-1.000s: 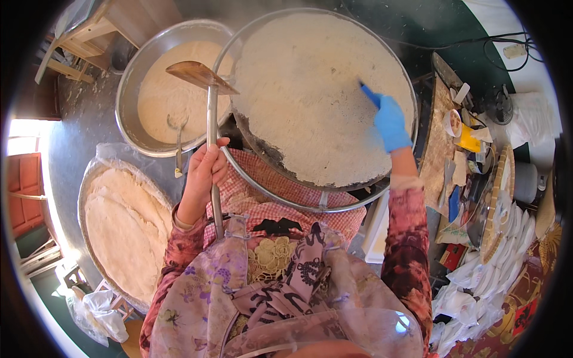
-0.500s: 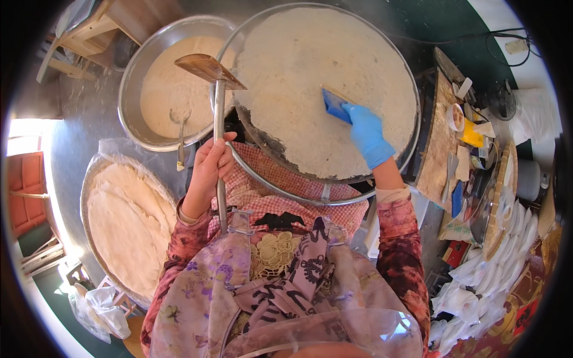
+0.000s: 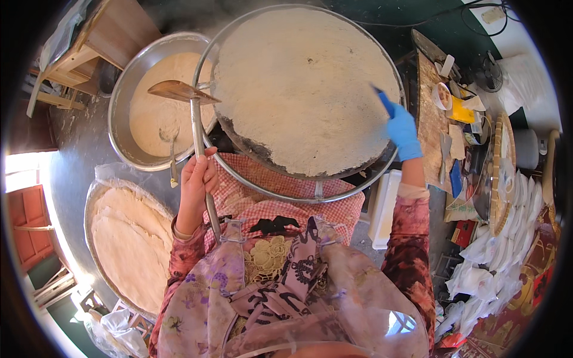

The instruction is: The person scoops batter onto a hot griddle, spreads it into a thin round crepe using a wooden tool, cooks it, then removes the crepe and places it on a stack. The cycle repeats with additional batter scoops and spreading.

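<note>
My left hand [image 3: 200,178] is closed round the metal handle of a spreader with a wooden blade [image 3: 173,90], held up at the left rim of a large round griddle [image 3: 250,146]. A thin, pale layer of batter [image 3: 304,89] covers most of the griddle; the dark surface shows along its near left edge. Over the griddle's right side, my right hand [image 3: 404,136], in a blue glove, grips a blue scraper [image 3: 384,101]. The scraper is blurred, and whether it touches the batter I cannot tell. A metal ring [image 3: 319,197] surrounds the griddle.
Left of the griddle stands a metal basin [image 3: 117,122] of batter with a ladle [image 3: 172,152] in it. Nearer lies a round stack of pale flatbreads [image 3: 128,238]. A cluttered board [image 3: 431,119] and white plastic bags [image 3: 477,280] are at right.
My right hand has swept the scraper rightward from the middle of the griddle, turning it more upright. My left hand still holds the spreader. The whole view has shifted slightly.
</note>
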A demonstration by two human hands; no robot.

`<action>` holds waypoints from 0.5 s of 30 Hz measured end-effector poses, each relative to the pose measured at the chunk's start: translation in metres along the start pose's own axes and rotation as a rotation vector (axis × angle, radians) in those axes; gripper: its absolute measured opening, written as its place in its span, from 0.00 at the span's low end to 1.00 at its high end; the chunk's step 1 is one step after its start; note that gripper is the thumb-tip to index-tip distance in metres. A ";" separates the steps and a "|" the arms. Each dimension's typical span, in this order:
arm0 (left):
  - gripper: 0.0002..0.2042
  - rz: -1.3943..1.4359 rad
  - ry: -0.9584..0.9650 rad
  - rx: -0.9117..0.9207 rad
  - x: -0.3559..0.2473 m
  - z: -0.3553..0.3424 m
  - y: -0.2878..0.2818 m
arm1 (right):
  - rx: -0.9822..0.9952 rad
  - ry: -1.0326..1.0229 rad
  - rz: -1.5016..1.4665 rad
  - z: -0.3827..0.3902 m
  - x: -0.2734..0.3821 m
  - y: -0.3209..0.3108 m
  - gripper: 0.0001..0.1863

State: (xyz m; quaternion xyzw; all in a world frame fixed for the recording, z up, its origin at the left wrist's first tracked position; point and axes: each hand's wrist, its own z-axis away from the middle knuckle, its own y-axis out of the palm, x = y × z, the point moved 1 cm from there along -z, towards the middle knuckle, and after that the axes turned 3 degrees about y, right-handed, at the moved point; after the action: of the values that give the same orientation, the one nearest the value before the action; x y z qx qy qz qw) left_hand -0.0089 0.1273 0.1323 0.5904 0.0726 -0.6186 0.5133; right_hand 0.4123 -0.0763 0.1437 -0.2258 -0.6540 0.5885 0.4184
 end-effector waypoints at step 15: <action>0.14 -0.083 0.021 -0.070 0.000 -0.014 0.005 | -0.157 -0.309 0.192 -0.127 0.035 0.086 0.16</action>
State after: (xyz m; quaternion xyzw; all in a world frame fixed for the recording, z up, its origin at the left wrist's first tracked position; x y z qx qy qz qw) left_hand 0.0037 0.1350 0.1305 0.5750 0.1238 -0.6302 0.5069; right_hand 0.4798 0.0426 0.0657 -0.2262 -0.7296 0.6005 0.2362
